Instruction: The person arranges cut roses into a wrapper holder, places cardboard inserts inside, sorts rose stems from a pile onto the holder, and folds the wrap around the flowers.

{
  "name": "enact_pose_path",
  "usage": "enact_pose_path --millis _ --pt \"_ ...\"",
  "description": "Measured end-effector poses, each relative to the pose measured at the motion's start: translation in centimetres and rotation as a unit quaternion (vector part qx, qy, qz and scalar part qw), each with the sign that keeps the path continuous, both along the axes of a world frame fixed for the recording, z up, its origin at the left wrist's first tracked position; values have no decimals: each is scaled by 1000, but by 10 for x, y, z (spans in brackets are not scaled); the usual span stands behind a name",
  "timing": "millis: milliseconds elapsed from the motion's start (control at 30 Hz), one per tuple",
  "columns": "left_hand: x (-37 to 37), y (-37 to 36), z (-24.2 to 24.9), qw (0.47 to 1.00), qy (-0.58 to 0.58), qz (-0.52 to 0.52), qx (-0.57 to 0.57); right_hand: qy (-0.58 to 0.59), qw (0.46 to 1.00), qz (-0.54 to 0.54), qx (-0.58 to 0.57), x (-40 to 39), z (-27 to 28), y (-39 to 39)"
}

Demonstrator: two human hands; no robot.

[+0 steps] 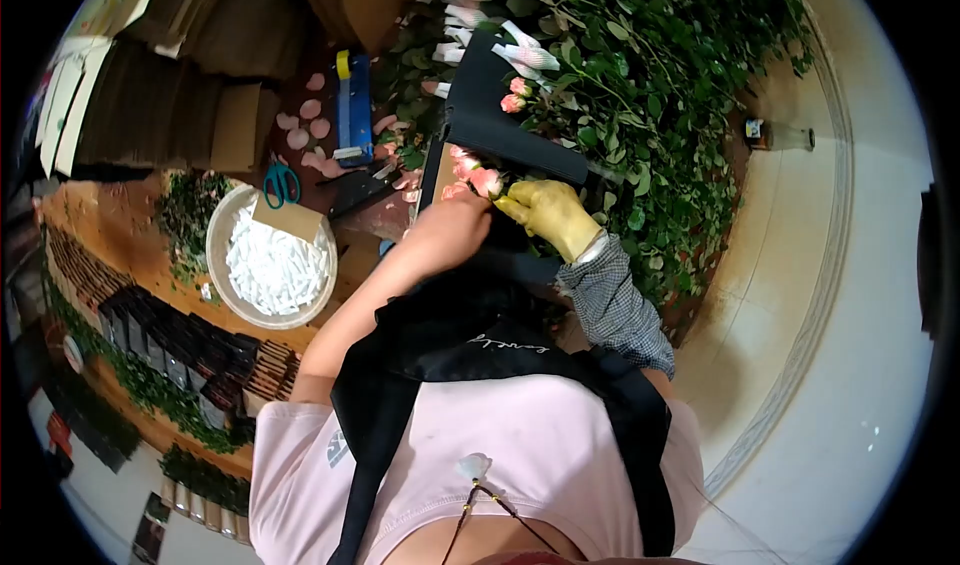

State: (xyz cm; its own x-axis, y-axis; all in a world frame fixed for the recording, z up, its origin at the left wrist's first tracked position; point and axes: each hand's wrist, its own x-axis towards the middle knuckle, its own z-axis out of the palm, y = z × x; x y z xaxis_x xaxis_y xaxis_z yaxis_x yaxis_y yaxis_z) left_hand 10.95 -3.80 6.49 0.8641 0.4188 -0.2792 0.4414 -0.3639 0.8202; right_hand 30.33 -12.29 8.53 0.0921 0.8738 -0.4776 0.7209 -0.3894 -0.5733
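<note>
Pink roses (484, 182) lie at the black padded stand in front of my chest. My left hand (455, 230), bare, is closed just below the blooms, its fingertips partly hidden. In a yellow glove, my right hand (550, 215) pinches close under the nearest rose head, with its fingertips almost meeting the left ones. What the left fingers grip is hidden. The stand's black flap (510, 135) rises beyond both hands. Two more pink roses (514, 96) rest beside it, next to white foam-net sleeves (527, 55).
Leafy rose stems (650, 95) pile up on the right. A white tub (222, 275) of small white tubes, with teal scissors (281, 184) at its rim, stands left. Stacked cardboard (140, 105), a blue tool (354, 105) and loose petals lie farther off. A glass bottle (780, 135) is far right.
</note>
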Motion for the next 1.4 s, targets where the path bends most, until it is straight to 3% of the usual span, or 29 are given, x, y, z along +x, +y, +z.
enact_pose_path --millis 100,233,300,367,433,500,567,600,667,733,800,833,900,933,967,1067,1167,1200,1300,1400 --pt "23 -37 -32 992 66 -51 97 -29 999 37 -6 4 -4 1" --pt "41 -55 -39 983 98 -83 133 -44 998 46 1 5 -13 0" --pt "45 -57 -44 990 78 -85 76 -132 973 68 178 2 -24 0" --pt "49 -55 -43 987 98 -129 -15 -144 973 74 163 -3 -29 5" --pt "41 -52 -26 987 95 -128 26 -209 962 156 84 -3 -44 8" --pt "23 -41 3 978 84 -183 47 -213 962 147 85 -3 -53 8" --pt "13 -31 18 981 112 -157 11 -196 968 144 57 1 -51 9" --pt "10 -33 14 989 112 -65 76 -143 978 115 99 2 -50 8" --pt "12 -43 -16 960 81 67 259 -109 988 82 69 1 -34 10" --pt "25 -51 -24 964 100 20 246 -93 991 72 63 2 -28 12" --pt "39 -56 -29 963 126 -79 224 -16 996 -45 -77 0 -22 16" --pt "44 -56 -31 964 124 -78 223 -17 996 -45 -79 1 -26 15" --pt "50 -56 -32 983 140 -115 23 16 1000 11 12 4 -43 10" --pt "49 -56 -32 984 137 -107 30 -93 975 120 163 2 -50 10" --pt "49 -54 -32 984 136 -111 30 -94 975 116 162 2 -56 9" --pt "44 -41 -18 974 146 -171 -37 -264 937 111 198 -6 -66 15" --pt "38 -32 -15 973 150 -168 -48 -318 933 70 153 -17 -80 20" --pt "31 -28 -17 977 119 -166 -56 -337 917 143 161 -10 -107 13" --pt "-10 -8 2 994 41 -92 -48 -395 884 236 88 -30 -84 17" --pt "-45 20 4 997 15 34 -65 -236 947 196 94 -19 -62 18"
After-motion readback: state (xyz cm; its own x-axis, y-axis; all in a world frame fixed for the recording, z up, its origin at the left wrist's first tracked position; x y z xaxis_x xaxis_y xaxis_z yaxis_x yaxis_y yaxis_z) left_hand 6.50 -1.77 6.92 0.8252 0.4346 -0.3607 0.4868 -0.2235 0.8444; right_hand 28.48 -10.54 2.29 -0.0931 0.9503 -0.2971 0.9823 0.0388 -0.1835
